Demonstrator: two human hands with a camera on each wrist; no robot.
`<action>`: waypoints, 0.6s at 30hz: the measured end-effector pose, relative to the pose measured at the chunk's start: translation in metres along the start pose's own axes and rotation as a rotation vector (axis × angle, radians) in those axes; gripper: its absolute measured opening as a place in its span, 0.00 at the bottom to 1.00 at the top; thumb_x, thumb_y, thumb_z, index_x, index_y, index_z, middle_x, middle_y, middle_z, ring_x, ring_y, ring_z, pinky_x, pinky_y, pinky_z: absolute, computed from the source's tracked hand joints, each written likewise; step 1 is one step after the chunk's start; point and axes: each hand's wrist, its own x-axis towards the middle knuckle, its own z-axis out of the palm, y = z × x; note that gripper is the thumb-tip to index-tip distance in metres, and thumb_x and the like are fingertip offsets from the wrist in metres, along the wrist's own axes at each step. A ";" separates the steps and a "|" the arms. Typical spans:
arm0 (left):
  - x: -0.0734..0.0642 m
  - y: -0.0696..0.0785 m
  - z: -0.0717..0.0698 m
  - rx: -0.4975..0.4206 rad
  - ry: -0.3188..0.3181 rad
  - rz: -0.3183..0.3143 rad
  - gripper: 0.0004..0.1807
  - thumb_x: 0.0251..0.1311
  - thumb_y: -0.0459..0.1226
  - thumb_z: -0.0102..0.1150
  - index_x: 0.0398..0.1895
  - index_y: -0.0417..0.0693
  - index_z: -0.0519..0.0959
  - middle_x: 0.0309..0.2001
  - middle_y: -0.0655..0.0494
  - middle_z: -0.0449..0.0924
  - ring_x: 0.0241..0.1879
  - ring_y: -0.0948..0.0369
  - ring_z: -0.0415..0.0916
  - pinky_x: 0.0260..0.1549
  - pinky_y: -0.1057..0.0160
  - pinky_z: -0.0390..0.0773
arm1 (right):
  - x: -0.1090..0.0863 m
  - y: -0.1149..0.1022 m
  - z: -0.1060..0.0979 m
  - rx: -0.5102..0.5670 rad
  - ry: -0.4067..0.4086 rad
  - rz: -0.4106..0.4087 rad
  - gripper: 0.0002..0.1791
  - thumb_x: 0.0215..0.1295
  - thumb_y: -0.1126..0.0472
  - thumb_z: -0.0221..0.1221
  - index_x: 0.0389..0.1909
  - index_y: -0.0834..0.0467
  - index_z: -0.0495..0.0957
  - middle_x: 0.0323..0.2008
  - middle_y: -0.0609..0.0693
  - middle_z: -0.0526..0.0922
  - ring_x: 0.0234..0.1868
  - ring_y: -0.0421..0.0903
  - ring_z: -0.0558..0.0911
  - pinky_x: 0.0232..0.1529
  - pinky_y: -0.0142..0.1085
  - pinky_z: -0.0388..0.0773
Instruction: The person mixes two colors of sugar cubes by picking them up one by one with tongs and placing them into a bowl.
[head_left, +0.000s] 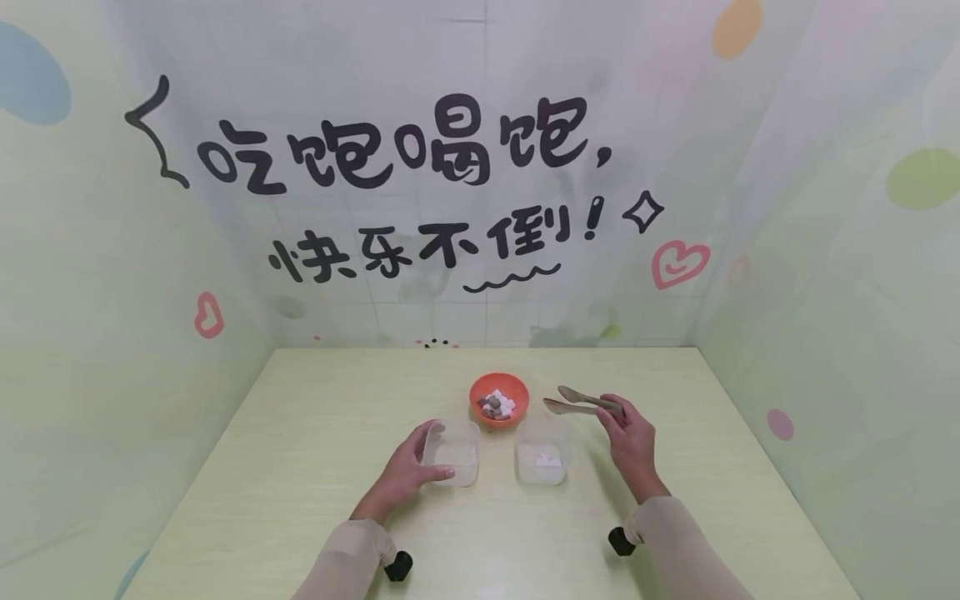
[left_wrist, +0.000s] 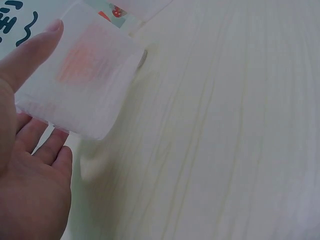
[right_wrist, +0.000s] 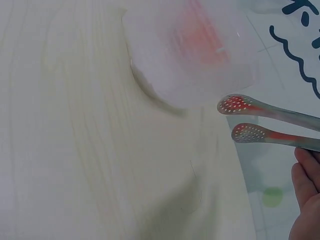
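Note:
My left hand [head_left: 408, 468] grips a translucent plastic container [head_left: 461, 458] at its left side. In the left wrist view the thumb [left_wrist: 37, 47] lies along one side of it, the other fingers along another. My right hand [head_left: 632, 437] holds metal tongs [head_left: 573, 407], their two arms apart and nothing between the tips. Perforated ends of the tongs [right_wrist: 245, 132] show in the right wrist view. A second translucent container [head_left: 542, 477], with some white pieces [head_left: 547, 459] inside, stands between the hands. Behind both containers is an orange bowl [head_left: 477, 408] holding white and brown pieces [head_left: 497, 404].
Everything stands on a pale wood-grain table [head_left: 300, 417]. A printed backdrop [head_left: 450, 317] rises at the table's far edge, with side panels left and right. Black wrist devices [head_left: 398, 567] hang beneath the sleeves, close above the tabletop.

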 end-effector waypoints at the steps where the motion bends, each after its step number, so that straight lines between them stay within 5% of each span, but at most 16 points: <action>1: 0.000 0.000 0.000 0.000 0.001 -0.001 0.50 0.44 0.39 0.78 0.72 0.46 0.61 0.70 0.44 0.61 0.72 0.44 0.51 0.68 0.44 0.53 | 0.000 0.001 -0.001 0.000 -0.003 0.002 0.14 0.62 0.67 0.64 0.49 0.67 0.80 0.41 0.63 0.85 0.36 0.30 0.80 0.35 0.20 0.78; 6: 0.000 -0.001 0.000 0.002 0.005 -0.003 0.50 0.44 0.38 0.78 0.72 0.46 0.61 0.70 0.44 0.62 0.72 0.45 0.51 0.68 0.45 0.54 | -0.003 0.008 -0.004 -0.006 -0.031 0.077 0.16 0.62 0.68 0.64 0.50 0.69 0.80 0.44 0.64 0.84 0.39 0.30 0.80 0.37 0.21 0.78; 13: 0.000 0.001 0.000 -0.014 0.012 0.005 0.49 0.44 0.34 0.77 0.71 0.46 0.61 0.70 0.44 0.62 0.72 0.45 0.51 0.68 0.44 0.54 | -0.004 0.011 -0.008 -0.049 -0.065 0.121 0.18 0.62 0.68 0.64 0.52 0.70 0.78 0.46 0.66 0.83 0.47 0.54 0.83 0.38 0.23 0.79; 18: -0.001 0.001 0.000 0.003 0.006 0.002 0.50 0.44 0.37 0.78 0.71 0.47 0.61 0.70 0.45 0.63 0.72 0.46 0.51 0.68 0.46 0.53 | -0.003 0.017 -0.010 -0.215 -0.064 0.120 0.17 0.60 0.65 0.66 0.49 0.66 0.82 0.38 0.61 0.86 0.33 0.47 0.83 0.27 0.23 0.76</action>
